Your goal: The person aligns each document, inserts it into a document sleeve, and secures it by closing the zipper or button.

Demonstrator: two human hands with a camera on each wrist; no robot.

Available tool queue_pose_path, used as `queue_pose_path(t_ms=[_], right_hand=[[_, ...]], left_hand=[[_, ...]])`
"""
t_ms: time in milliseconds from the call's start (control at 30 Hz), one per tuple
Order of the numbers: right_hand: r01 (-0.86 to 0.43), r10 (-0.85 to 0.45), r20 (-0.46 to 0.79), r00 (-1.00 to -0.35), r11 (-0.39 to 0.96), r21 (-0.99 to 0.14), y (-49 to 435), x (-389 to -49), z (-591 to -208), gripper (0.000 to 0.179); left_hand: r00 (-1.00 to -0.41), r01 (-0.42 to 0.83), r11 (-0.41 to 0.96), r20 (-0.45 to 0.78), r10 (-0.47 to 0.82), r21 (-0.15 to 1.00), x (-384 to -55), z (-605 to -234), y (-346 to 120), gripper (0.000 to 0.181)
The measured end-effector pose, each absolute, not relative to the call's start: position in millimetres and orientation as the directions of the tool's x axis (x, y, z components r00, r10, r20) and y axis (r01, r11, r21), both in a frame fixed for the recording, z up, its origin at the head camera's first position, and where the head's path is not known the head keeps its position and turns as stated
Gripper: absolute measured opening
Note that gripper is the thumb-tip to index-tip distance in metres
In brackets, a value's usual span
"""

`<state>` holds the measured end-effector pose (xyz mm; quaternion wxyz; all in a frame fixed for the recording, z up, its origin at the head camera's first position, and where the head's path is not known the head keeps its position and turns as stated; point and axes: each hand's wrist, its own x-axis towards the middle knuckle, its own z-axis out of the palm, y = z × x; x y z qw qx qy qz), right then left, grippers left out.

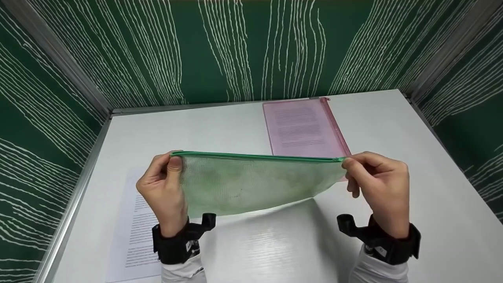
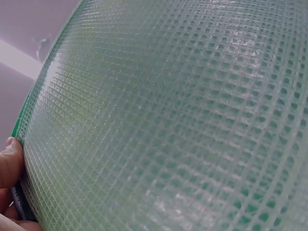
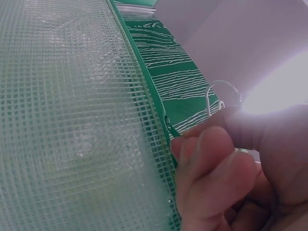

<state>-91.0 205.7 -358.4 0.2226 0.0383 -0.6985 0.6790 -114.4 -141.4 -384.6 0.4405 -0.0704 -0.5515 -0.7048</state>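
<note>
A translucent green mesh zip pouch (image 1: 243,184) hangs stretched between my two hands above the table, its green zipper (image 1: 251,156) along the top edge. My left hand (image 1: 163,188) pinches the pouch's upper left corner, thumb in front. In the left wrist view, a dark strip with lettering (image 2: 21,202) shows beside the fingers. On the other side, my right hand (image 1: 381,181) pinches the right end of the zipper edge. The zipper slider (image 3: 167,121) lies close to its fingertips in the right wrist view. Whether anything is inside the pouch I cannot tell.
A pink zip pouch (image 1: 298,122) with a printed sheet inside lies at the back of the white table (image 1: 177,125). To the left lies a printed paper (image 1: 137,236), partly behind my left arm. Green panels with white lines (image 1: 251,47) enclose the table's back and sides.
</note>
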Motion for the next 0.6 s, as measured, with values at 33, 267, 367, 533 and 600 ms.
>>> queue_pose_path(t_ms=[33,267,367,533,600], right_hand=[[-0.356,0.250,0.362,-0.898,0.073,-0.932,206.3,-91.1,-358.6,0.011],[-0.343,0.278,0.346,-0.896,0.058,-0.937,208.6,-90.4,-359.3,0.010],[-0.341,0.283,0.342,-0.896,0.053,-0.938,209.2,-90.4,-359.1,0.010],[-0.338,0.283,0.341,-0.897,0.060,-0.939,210.8,-90.5,-359.4,0.010],[-0.335,0.279,0.338,-0.899,0.063,-0.940,211.5,-90.5,-359.5,0.010]], left_hand=[[-0.602,0.698,-0.004,0.584,-0.544,0.716,-114.4,-384.7,-141.5,0.042],[-0.604,0.694,-0.017,0.569,-0.558,0.720,-114.5,-385.7,-141.8,0.036],[-0.603,0.696,-0.018,0.572,-0.556,0.717,-114.7,-385.6,-141.8,0.038],[-0.599,0.700,-0.017,0.575,-0.557,0.714,-114.8,-385.6,-142.1,0.039],[-0.598,0.700,-0.013,0.577,-0.557,0.714,-114.7,-385.7,-142.2,0.039]])
